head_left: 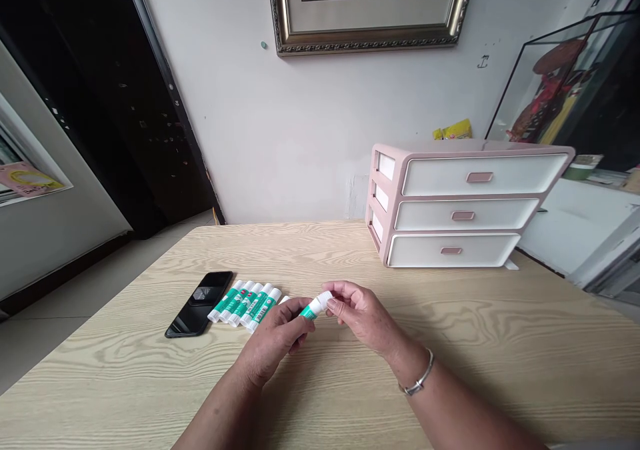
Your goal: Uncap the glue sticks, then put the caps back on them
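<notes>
My left hand (280, 333) is closed around the green-labelled body of a white glue stick (313, 309), tilted up to the right above the table. At its white cap end, the fingertips of my right hand (357, 313) pinch the cap. Several more glue sticks (247, 303) with green labels lie side by side in a row just left of my left hand, which partly hides the nearest ones. A silver bracelet (419, 378) circles my right wrist.
A black phone (200, 303) lies left of the row on the wooden table (125, 363). At the back right stands a pink and white drawer unit (463, 217), with a yellow packet (456, 130) by its top. A framed picture (370, 40) hangs on the wall.
</notes>
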Motion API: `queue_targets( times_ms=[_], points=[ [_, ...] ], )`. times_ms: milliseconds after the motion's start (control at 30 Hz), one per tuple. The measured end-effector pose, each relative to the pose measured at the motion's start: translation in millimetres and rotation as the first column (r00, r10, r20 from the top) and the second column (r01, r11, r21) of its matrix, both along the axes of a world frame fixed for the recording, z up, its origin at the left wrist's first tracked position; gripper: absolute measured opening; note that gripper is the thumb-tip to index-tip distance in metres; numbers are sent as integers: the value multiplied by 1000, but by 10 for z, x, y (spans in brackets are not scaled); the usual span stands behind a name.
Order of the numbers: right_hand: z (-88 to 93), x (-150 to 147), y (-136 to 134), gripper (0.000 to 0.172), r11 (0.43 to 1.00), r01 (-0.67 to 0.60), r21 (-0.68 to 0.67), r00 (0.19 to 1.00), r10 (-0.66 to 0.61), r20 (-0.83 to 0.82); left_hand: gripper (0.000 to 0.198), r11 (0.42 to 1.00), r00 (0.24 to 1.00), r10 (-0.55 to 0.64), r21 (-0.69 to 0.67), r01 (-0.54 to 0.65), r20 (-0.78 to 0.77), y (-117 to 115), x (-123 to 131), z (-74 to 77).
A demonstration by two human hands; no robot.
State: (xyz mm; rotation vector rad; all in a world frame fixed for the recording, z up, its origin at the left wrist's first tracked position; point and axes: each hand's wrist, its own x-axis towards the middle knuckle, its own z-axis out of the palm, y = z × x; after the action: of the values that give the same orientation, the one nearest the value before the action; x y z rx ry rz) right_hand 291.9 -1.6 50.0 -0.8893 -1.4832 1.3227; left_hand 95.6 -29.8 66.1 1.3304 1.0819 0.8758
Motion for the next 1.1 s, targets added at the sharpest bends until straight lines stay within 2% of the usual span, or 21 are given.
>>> queue_targets(
  times_ms=[167, 333, 433, 533, 600, 767, 867, 967, 1100],
  points=[
    [63, -26, -55, 39, 998, 29, 59, 1000, -29, 1, 38, 999, 995, -10, 47, 15, -101, -9, 20, 25],
    [38, -82, -111, 40, 995, -56, 78, 998, 56, 7, 22, 999, 994, 26, 36, -22, -107, 9, 23, -6],
    [55, -102, -147, 40, 988, -80, 134, 996, 74, 52, 16, 998, 990, 42, 42, -36, -135, 10, 31, -16],
    [85, -114, -183, 40, 973, -71, 218, 989, 41, 140, 16, 997, 985, 38, 70, -26, -167, -1, 42, -19],
    [82, -127, -204, 43, 969, -85, 233, 986, 47, 163, 20, 994, 985, 20, 105, -2, -174, -11, 46, -15],
    [2, -171, -238, 54, 954, -129, 272, 987, 98, 124, 52, 988, 980, 5, 150, 26, -200, -25, 59, -7],
    [-15, -180, -259, 62, 946, -147, 289, 985, 114, 129, 55, 990, 976, 39, 143, -9, -215, -28, 72, -4],
    [-5, -163, -269, 68, 945, -114, 306, 987, 72, 146, 54, 988, 973, 89, 140, -59, -215, -41, 84, 14],
    [13, -114, -238, 61, 958, -38, 284, 991, 0, 133, 57, 980, 972, 137, 169, -105, -189, -59, 71, 42]
  ],
)
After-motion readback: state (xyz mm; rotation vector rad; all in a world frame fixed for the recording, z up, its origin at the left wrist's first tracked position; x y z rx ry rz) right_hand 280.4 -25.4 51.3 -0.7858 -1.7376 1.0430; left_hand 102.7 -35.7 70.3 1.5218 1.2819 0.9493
